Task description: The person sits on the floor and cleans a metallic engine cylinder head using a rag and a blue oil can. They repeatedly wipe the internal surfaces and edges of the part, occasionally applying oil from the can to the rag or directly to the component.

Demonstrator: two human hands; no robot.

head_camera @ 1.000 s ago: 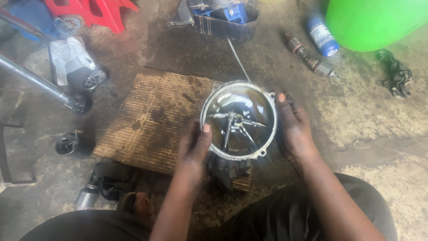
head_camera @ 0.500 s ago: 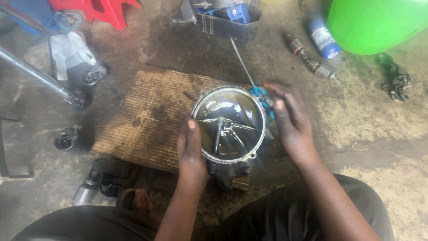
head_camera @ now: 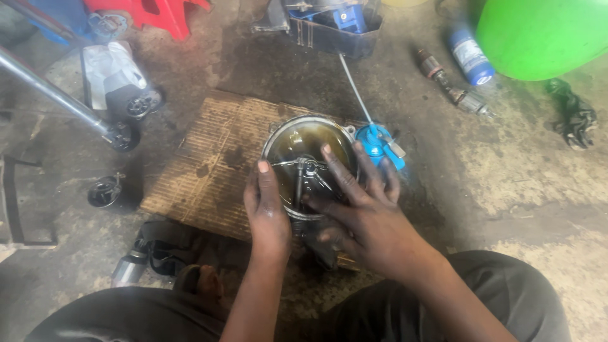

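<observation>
Round metal housing (head_camera: 308, 166), open face up, steadied between both hands on a corrugated cardboard sheet (head_camera: 209, 171).

The housing sits at the right edge of the cardboard, its dished interior and central spindle facing the camera; being round, it shows no clear long axis, and the spindle appears to point straight up. The left hand (head_camera: 266, 212) grips the near-left rim, fingers closed against it. The right hand (head_camera: 361, 212) lies flat and spread across the right half of the opening, holding nothing. The step in hand appears to be seating or steadying the housing; a next move likely calls for a firm hold on the rim. A blue-handled screwdriver (head_camera: 373, 142) lies just beside the housing's right side, on the concrete floor (head_camera: 506, 177).
</observation>
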